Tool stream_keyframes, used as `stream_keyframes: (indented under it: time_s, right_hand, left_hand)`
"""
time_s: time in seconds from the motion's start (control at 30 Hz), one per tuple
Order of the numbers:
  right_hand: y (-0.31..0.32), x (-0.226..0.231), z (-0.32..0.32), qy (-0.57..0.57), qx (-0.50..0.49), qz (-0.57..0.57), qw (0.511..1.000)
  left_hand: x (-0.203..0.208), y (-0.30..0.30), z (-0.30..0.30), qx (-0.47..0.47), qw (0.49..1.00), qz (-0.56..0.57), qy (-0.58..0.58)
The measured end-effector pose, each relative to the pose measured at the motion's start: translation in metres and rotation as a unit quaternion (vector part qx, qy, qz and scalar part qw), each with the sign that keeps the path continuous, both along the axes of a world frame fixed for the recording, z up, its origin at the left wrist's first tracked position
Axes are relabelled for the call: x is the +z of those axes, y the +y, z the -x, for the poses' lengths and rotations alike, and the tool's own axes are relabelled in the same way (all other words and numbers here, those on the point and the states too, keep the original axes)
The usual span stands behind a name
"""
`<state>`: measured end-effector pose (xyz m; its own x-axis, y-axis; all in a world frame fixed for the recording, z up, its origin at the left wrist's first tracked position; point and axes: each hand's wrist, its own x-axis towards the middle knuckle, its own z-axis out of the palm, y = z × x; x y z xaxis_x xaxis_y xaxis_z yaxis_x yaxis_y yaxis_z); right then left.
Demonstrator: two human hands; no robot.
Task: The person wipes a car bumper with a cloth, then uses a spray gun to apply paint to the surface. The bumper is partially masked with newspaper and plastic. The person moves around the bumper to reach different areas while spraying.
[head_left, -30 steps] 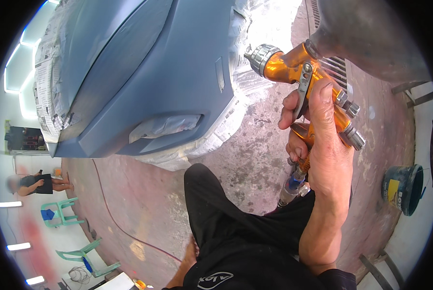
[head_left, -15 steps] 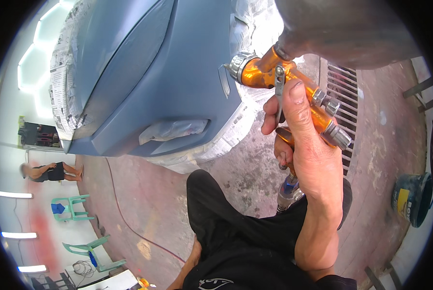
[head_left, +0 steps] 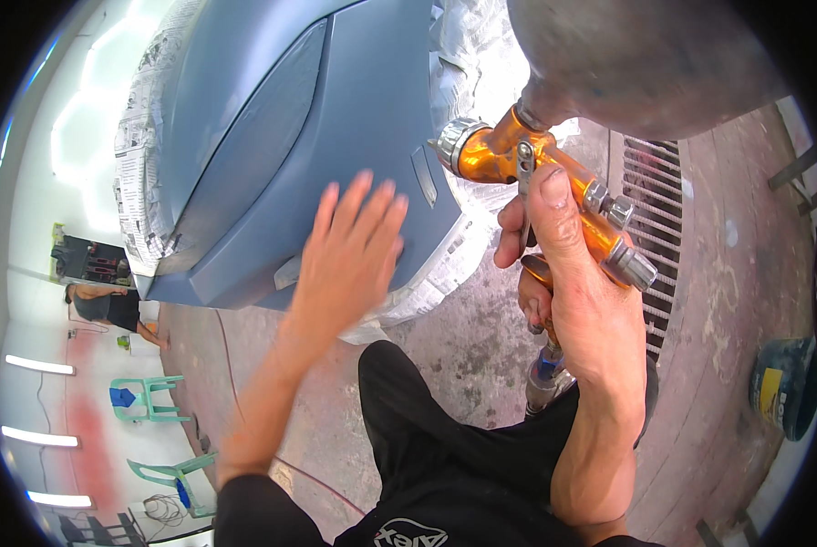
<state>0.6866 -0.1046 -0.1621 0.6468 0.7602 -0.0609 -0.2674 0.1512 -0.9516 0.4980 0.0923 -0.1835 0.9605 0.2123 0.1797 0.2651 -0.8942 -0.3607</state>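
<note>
In my right hand (head_left: 577,273) is an orange spray gun (head_left: 509,150), the fingers wrapped round its grip and trigger. A large grey paint cup (head_left: 650,64) sits on top of the gun. The nozzle points left, toward the grey-blue car bumper (head_left: 354,118). My left hand (head_left: 349,251), a little blurred, is held over the lower part of the bumper with its fingers stretched out and nothing in them. I cannot tell whether it touches the surface. Newspaper masking (head_left: 149,137) and white sheeting (head_left: 468,55) border the painted panel.
A floor grate (head_left: 650,210) runs along the right. Beyond it stands a dark bucket (head_left: 782,387). A thin hose (head_left: 226,356) crosses the floor at left. Green plastic chairs (head_left: 158,401) and another person (head_left: 108,305) are by the left wall.
My left arm has come up from the lower edge, and its open hand is now in front of the bumper. The spray gun stays nearly in place in my right hand.
</note>
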Motion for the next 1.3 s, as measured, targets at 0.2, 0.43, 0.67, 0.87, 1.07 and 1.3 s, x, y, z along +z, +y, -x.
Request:
stream_keyframes:
  time_s: [0.2,0.43,0.67,0.87,1.07,1.3]
  right_hand:
    - [-0.006,0.006,0.004,0.01,-0.019,0.003,1.0]
    - [-0.007,0.004,0.01,-0.016,-0.055,0.029,0.998]
    - [-0.004,0.001,0.013,-0.028,-0.048,0.051,0.997]
    - [0.001,0.0,0.021,-0.019,-0.053,0.056,0.997]
    - [0.002,0.001,0.027,-0.014,-0.051,0.058,0.997]
    - [0.007,0.005,0.026,-0.023,-0.086,0.059,0.994]
  left_hand:
    - [0.076,0.108,-0.127,-0.159,0.963,-0.216,0.031]
    - [0.129,0.172,-0.206,-0.193,0.94,-0.267,0.086]
    - [0.109,0.181,-0.198,-0.179,0.941,-0.253,0.135]
    - [0.086,0.178,-0.176,-0.205,0.94,-0.245,0.116]
    - [0.054,0.153,-0.139,-0.19,0.956,-0.18,0.132]
    - [-0.088,0.027,0.018,-0.281,0.94,0.193,0.024]
